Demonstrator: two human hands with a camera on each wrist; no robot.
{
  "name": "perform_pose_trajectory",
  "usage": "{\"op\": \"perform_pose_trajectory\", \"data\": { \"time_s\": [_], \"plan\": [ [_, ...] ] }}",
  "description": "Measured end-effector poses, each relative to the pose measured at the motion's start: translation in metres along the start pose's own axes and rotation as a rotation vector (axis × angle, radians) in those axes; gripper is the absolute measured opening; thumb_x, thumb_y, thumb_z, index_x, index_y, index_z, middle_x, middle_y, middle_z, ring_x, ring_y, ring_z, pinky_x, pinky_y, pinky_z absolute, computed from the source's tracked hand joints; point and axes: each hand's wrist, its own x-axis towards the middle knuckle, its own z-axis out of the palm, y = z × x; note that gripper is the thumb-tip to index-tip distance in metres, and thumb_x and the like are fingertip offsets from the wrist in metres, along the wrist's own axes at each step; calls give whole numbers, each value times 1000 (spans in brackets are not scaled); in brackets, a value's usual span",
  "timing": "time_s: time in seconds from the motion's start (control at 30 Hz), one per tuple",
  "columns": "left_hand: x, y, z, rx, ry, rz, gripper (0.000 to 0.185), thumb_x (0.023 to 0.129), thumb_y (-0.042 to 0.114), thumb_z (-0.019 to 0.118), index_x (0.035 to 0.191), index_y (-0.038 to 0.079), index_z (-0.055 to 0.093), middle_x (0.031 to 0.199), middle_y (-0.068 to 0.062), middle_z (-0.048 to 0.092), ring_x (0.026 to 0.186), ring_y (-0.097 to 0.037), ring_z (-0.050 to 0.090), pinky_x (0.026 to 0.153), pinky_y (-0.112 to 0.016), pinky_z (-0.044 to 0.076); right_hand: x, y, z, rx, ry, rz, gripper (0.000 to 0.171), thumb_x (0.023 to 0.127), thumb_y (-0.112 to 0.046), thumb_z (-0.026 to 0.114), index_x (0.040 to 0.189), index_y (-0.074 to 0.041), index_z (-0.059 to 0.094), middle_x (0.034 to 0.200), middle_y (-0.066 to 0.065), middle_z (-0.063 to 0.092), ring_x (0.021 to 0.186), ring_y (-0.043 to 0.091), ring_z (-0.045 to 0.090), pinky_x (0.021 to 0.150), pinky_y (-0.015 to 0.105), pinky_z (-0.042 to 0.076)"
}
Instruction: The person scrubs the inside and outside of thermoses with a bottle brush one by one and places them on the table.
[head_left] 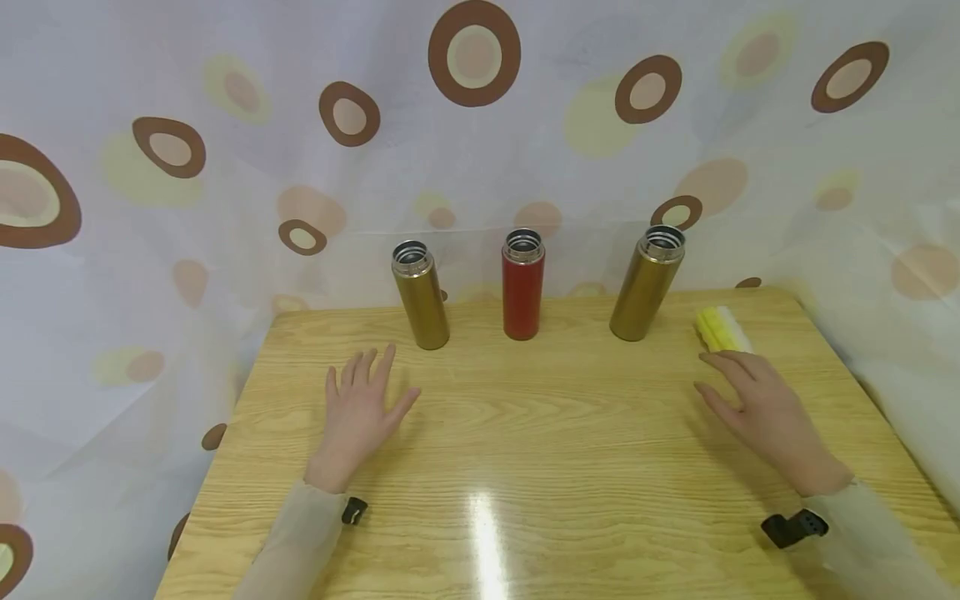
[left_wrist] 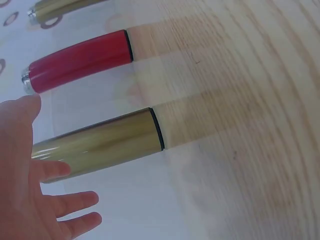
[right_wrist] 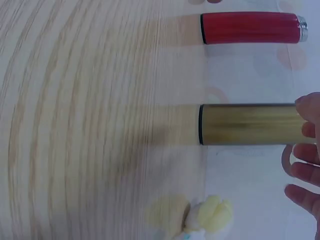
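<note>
Three lidless vacuum flasks stand upright in a row: a gold flask [head_left: 422, 300], a red flask [head_left: 522, 292] in the middle and another gold flask [head_left: 645, 287] on the right. Their open, threaded steel necks face up. My left hand [head_left: 356, 421], fingers spread, is in front of the left gold flask and holds nothing. My right hand [head_left: 776, 421] hovers over the table's right side with fingers extended and nothing held. Just beyond it lies a soft-looking yellow-and-white thing [head_left: 720, 329], partly hidden by that hand in the head view; its exact kind is unclear.
The flasks stand toward the back edge of a wooden table [head_left: 510, 433]. A white sheet [head_left: 525, 150] with brown and yellow oval prints hangs behind and at both sides. A strip of glare lies on the table's near part. Dark straps sit on both sleeved wrists.
</note>
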Motion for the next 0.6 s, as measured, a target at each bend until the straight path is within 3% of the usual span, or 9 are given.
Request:
{"op": "perform_pose_trajectory", "data": {
  "time_s": [0.33,0.53,0.6],
  "plan": [
    [-1,4,-1,-8,-12,22,76,101,59,56,158,10,43,150,-26,51,140,-48,44,116,-74,23,-10,19,-23,50,-44,-14,67,109,-55,39,116,4,69,107,18,68,100,35,61,96,6,31],
    [-2,6,0,0,-3,34,72,101,57,59,152,8,49,147,-25,54,137,-47,46,115,-74,25,-20,40,-29,30,-66,-14,68,108,-58,37,116,2,70,106,15,70,95,31,61,86,17,42],
    [-3,6,1,1,-10,30,71,101,58,58,152,8,50,148,-24,54,139,-47,45,115,-74,24,-26,48,-30,8,-75,-10,59,109,-51,43,117,1,70,104,13,71,92,30,61,78,22,45]
  ]
}}
